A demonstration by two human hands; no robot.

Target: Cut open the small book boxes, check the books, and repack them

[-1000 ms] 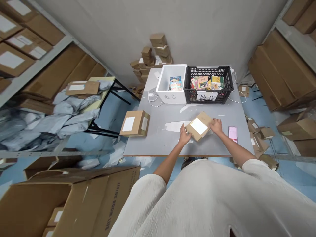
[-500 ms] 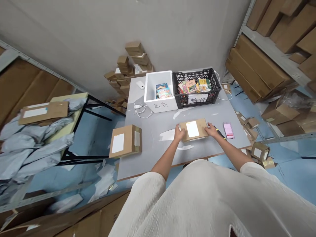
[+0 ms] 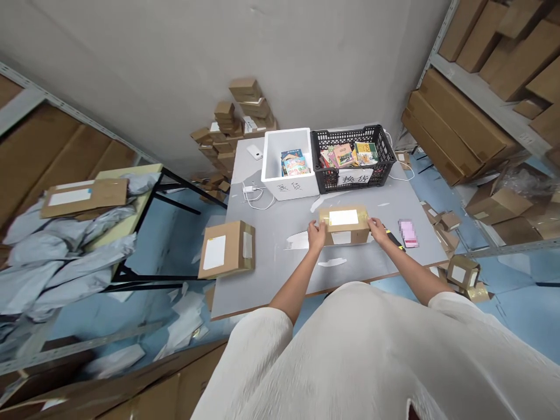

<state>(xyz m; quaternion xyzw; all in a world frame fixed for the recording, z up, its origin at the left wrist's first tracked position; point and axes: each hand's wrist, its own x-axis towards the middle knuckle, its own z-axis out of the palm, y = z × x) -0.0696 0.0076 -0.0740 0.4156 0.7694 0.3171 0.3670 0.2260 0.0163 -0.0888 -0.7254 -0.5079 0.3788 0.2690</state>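
Note:
A small brown cardboard box (image 3: pixel 362 220) with a white label on its upper face and another on its near side is held between my two hands over the grey table (image 3: pixel 280 274). My left hand (image 3: pixel 317 234) closes on the box's left end. At the right end, my right hand (image 3: pixel 377 229) grips it with bent fingers. Just right of that hand lies a black and yellow tool (image 3: pixel 394 237), perhaps a cutter, partly hidden by my forearm. A pink item (image 3: pixel 408 233), blurred out, is farther right.
A bigger labelled carton (image 3: pixel 234 248) stands at the table's left edge. Behind are a white foam box (image 3: pixel 291 188) and a black crate (image 3: pixel 382 175), both with books inside. A white cable (image 3: pixel 258 201) lies near the foam box. Grey parcels (image 3: pixel 48 251) cover a side table.
The small box has been tipped between my hands, so a taped face with a different label shows on top. Both hands keep hold of its ends. The view has shifted slightly.

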